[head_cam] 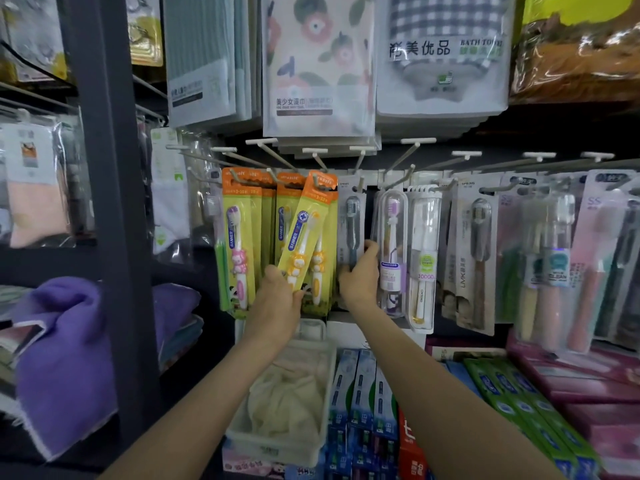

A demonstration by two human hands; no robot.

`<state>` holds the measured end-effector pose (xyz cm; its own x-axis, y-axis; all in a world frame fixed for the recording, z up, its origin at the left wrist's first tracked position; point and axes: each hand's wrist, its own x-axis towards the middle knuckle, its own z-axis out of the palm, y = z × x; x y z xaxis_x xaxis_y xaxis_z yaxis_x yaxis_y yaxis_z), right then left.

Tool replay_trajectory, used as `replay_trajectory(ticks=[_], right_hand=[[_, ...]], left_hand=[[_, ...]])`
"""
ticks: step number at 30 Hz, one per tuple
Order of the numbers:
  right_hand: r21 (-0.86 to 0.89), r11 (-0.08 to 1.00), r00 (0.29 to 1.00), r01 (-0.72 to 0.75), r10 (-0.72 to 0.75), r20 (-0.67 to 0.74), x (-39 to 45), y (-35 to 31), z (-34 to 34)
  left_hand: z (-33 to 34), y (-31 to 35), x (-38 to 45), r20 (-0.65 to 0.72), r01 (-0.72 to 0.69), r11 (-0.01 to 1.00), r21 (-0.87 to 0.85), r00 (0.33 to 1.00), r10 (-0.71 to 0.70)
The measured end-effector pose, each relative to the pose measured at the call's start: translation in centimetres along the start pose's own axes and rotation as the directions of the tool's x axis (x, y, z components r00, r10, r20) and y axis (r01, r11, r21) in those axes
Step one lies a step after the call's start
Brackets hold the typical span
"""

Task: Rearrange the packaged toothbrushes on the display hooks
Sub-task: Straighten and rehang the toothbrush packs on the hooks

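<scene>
Taking the dark upright post (104, 188) as my landmark, I see a folded purple towel (65, 358) on the shelf at its left foot. Just right of the post hangs a yellow-and-orange pack with a pink-handled toothbrush (239, 244), straight on its hook. Further right from the post my left hand (280, 292) has its grip closed around the lower end of a tilted yellow pack with an orange-handled toothbrush (304, 233); the pack leans with its top to the right, and its orange header sits at the tip of a display hook (317, 183), in front of more of the same packs hanging behind it. Below that hand, still right of the post, stands a white bin of cream cloth (287, 393). Next along, my right hand (360, 271) is curled on the lower part of a grey pack with a dark toothbrush (351, 230), fingers wrapped around its right edge, while the pack hangs upright. Just beside it, further from the post, hangs a clear case with a purple-headed toothbrush (393, 251), then a clear tube with a white toothbrush (424, 261). Farthest from the post is a row of pink and pale packs (568, 265), blurred. Boxed toothpaste (363, 403) is stacked below the right forearm.
</scene>
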<state>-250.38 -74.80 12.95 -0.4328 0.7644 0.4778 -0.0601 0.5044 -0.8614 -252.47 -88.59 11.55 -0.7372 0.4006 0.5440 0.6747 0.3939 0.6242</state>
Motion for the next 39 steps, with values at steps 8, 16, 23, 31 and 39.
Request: replay_trajectory(ticks=[8,16,23,31,39], right_hand=[[-0.045,0.997,0.997,-0.061,0.063,0.042,-0.4,-0.6,-0.9],[-0.243,0.951,0.956,0.193,-0.126,0.267,-1.7,-3.4,-8.3],[-0.695,0.545,0.863,0.469,-0.117,0.491,0.1,-7.4,-13.7],[-0.741,0.417,0.771,0.527,0.133,0.623,-0.8,-6.7,-13.2],[-0.333,0.914,0.829,0.232,-0.006,0.560,-5.6,-1.3,-14.8]], left_hand=[[-0.3,0.4,-0.5,0.001,-0.006,1.000,0.019,1.000,0.006],[-0.1,1.5,-1.1,0.004,0.044,0.999,-0.008,0.999,-0.044],[0.0,2.2,-1.4,0.017,0.098,0.993,-0.061,0.995,-0.097],[0.7,2.6,-1.6,0.048,0.044,0.982,-0.182,0.998,-0.036],[0.6,2.1,-1.9,0.047,0.001,0.989,-0.145,0.999,0.006]])
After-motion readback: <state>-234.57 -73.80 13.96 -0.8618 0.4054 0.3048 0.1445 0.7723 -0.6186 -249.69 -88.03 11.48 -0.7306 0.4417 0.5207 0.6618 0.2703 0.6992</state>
